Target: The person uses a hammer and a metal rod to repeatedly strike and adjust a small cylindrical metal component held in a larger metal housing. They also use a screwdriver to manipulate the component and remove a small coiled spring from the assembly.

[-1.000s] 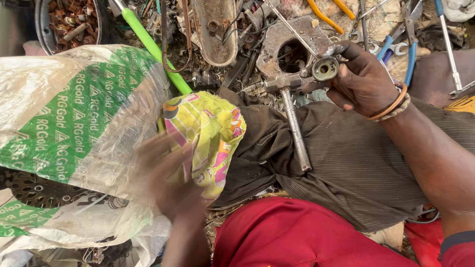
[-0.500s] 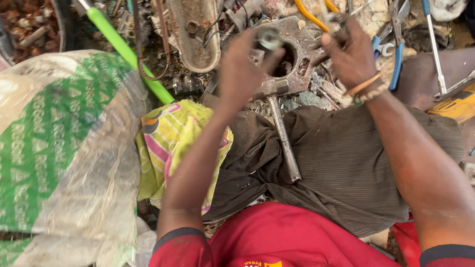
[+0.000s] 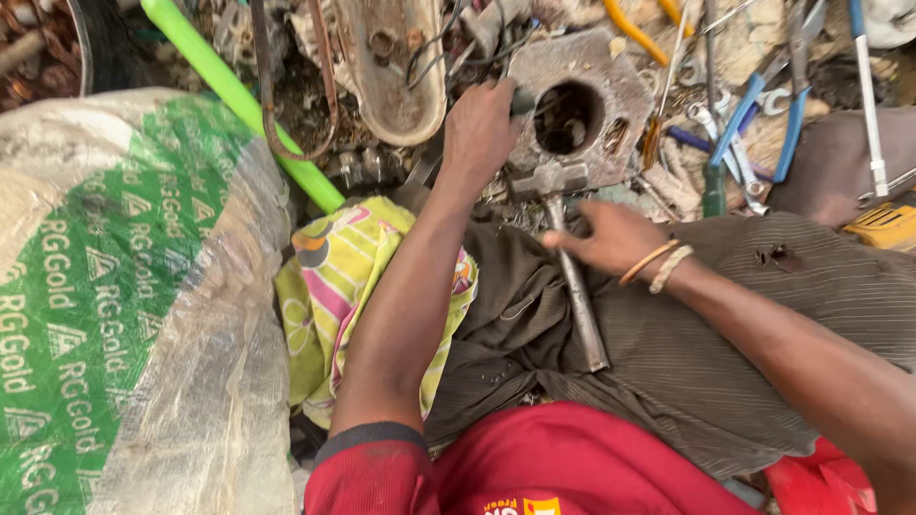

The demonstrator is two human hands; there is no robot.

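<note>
Right hand (image 3: 611,238) dropped onto hammer (image 3: 572,267).

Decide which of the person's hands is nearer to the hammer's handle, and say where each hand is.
Right. The right hand rests on the dark cloth, fingertips at the hammer handle just below its head. The left hand is farther up, gripping a small dark part at the round-holed metal block.

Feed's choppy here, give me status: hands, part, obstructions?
Left hand grips small dark piece at rusty metal housing. Right hand open, reaching for grey steel hammer. Scattered tools crowd housing.
</note>
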